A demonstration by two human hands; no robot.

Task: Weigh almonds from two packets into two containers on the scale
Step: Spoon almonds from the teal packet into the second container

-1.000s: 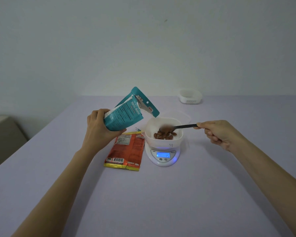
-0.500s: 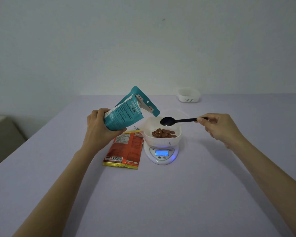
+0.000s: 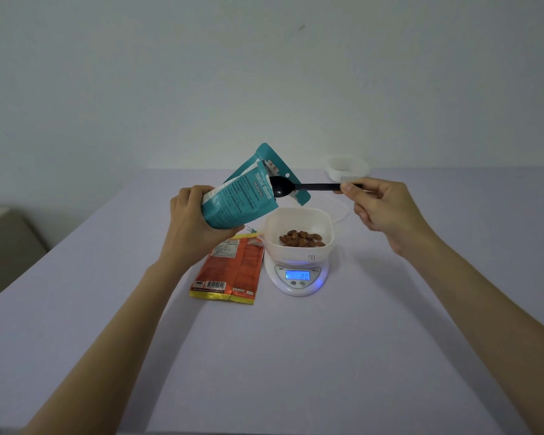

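Observation:
My left hand (image 3: 191,224) grips a teal almond packet (image 3: 241,196), tilted with its open mouth up and to the right. My right hand (image 3: 382,211) pinches the handle of a black spoon (image 3: 299,187), whose empty bowl sits at the packet's mouth. Below them a white square container (image 3: 298,235) holding several almonds (image 3: 300,238) stands on a white round scale (image 3: 299,277) with a lit blue display. An orange-red packet (image 3: 233,271) lies flat to the left of the scale.
A second white container (image 3: 347,169) stands at the table's far edge, right of centre. A clear lid (image 3: 339,211) lies behind the scale. The lavender table (image 3: 264,356) stretches toward me. A grey piece of furniture (image 3: 4,246) sits off the left edge.
My right hand lifted the spoon out of the container of almonds and moved it up and left to the teal packet's mouth. The left hand kept holding the packet.

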